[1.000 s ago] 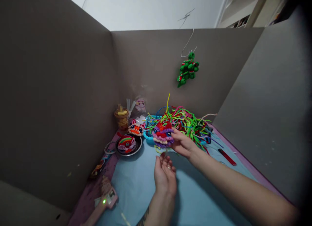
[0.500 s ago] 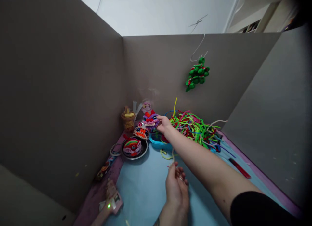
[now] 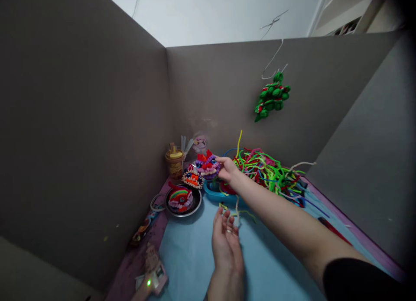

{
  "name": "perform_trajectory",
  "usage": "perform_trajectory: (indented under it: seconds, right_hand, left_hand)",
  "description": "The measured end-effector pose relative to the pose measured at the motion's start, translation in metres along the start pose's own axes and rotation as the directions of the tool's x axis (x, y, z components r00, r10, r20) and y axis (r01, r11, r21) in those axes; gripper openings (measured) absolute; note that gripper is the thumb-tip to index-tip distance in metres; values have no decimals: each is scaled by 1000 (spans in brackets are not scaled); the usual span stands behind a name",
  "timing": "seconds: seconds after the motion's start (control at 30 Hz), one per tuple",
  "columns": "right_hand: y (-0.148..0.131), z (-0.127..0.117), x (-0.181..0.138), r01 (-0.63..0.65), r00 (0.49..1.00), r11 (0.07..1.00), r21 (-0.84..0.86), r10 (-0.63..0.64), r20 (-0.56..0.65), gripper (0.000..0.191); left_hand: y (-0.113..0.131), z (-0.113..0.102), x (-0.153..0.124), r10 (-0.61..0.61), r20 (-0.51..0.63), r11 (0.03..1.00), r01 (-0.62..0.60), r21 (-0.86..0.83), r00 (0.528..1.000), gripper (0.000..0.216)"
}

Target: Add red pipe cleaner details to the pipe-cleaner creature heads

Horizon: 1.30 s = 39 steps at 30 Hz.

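My right hand (image 3: 226, 169) reaches across to the back of the table. Its thumb and fingers grip the right edge of a purple and red lion head (image 3: 207, 164) made of fuzzy chenille stems. Nearer to me, my left hand (image 3: 227, 244) lies palm up with its fingers loosely apart and nothing in it. Just beyond its fingertips are a cream chenille stem (image 3: 237, 210) and a yellow-green one. Beside the held piece sits an orange and cream head (image 3: 192, 178). A red head with a rainbow band (image 3: 180, 199) rests in a round dark bowl (image 3: 196, 201).
A tangled heap of coloured chenille stems (image 3: 269, 171) lies at the back right, by a blue tray (image 3: 214, 196). A brown cup (image 3: 175, 162) stands at the back left. A green ornament (image 3: 272, 97) hangs from a wire. Grey panels (image 3: 214, 89) enclose the table.
The purple lion head has turned and tilted in my right hand. My left hand has moved left, away from the cream stem, with its fingers opening. The view has shifted slightly.
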State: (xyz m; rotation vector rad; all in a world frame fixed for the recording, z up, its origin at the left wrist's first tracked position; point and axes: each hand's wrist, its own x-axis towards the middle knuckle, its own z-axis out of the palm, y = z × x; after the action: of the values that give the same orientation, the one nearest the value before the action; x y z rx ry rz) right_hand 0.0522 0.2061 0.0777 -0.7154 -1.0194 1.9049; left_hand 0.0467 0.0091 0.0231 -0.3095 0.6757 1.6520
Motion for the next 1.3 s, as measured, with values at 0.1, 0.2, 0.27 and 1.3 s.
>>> perform_trajectory:
  seconds: [0.1, 0.2, 0.27, 1.3]
  right_hand:
    - [6, -1, -53, -44, 975, 998, 35, 35, 220, 38]
    - [12, -9, -96, -114, 963, 992, 62, 95, 251, 35]
    - [17, -16, -112, -149, 970, 987, 64, 133, 204, 32]
    - [23, 4, 62, 144, 989, -339, -930, 8, 150, 20]
  left_hand:
    - [11, 4, -1, 80, 90, 996, -77, -34, 993, 26]
    - [19, 8, -3, 183, 268, 982, -162, -98, 946, 31]
    - [22, 10, -3, 211, 337, 975, -173, -139, 918, 31]
    - [20, 7, 1, 89, 15, 991, -87, -101, 996, 32]
